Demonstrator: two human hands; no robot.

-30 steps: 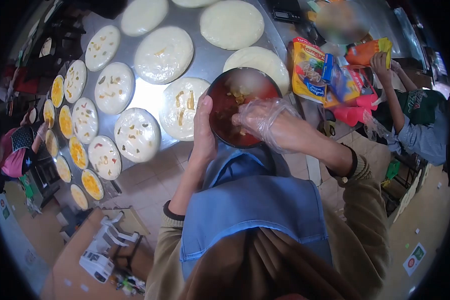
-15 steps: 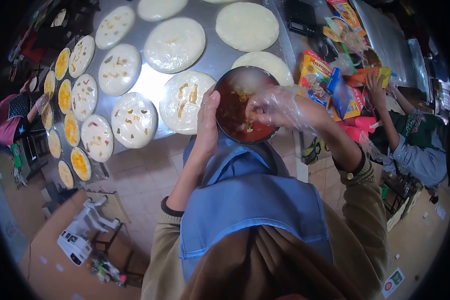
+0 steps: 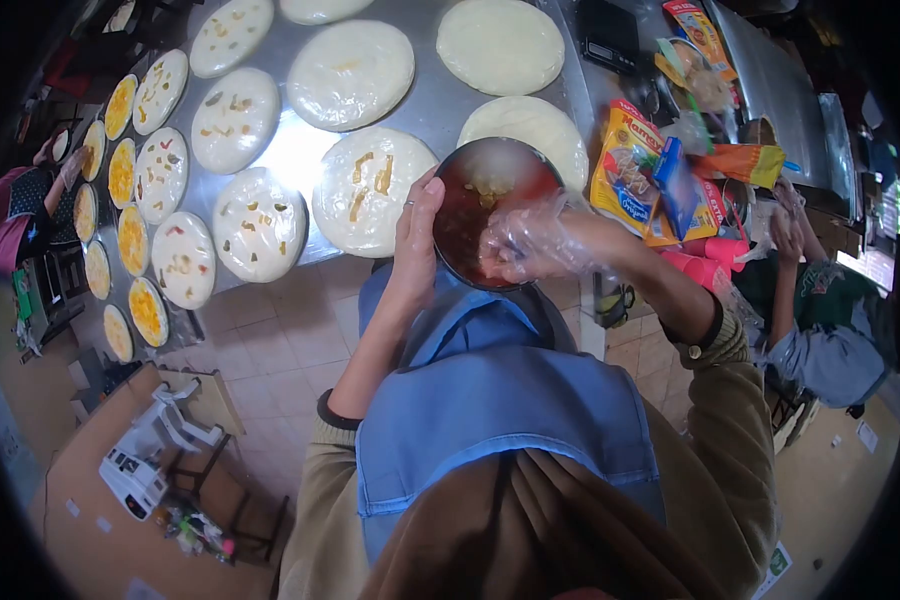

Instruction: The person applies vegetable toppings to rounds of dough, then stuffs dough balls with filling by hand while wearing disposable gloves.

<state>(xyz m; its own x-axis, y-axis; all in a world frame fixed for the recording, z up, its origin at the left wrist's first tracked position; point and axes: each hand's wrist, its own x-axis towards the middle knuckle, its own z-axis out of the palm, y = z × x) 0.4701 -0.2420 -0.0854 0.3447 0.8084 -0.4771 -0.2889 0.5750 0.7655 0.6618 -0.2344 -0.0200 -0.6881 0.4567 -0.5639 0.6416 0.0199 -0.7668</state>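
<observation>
My left hand (image 3: 417, 240) grips the left side of a round bowl (image 3: 454, 210) with a dark rim and a red inside, held close in front of the blue apron. Inside the bowl is my right hand (image 3: 530, 243) in a clear plastic glove, its fingers curled together at the bottom. What they pinch, if anything, is hidden. A small heap of yellowish chopped pieces (image 3: 487, 190) lies at the bowl's far side. Just left of the bowl, a pale dough round (image 3: 345, 215) carries a few brown strips. Another plain round (image 3: 523, 128) lies partly behind the bowl.
Several dough rounds, some with yellow topping (image 3: 133, 240), cover the metal table (image 3: 295, 150). To the right are a yellow food packet (image 3: 620, 165), a blue box (image 3: 678, 190) and a black scale (image 3: 607, 38). Two co-workers stand at the left and right sides.
My right hand has moved lower and nearer in the bowl, its fingers now more curled. The right co-worker's hands have come away from the orange packet. The view has shifted slightly.
</observation>
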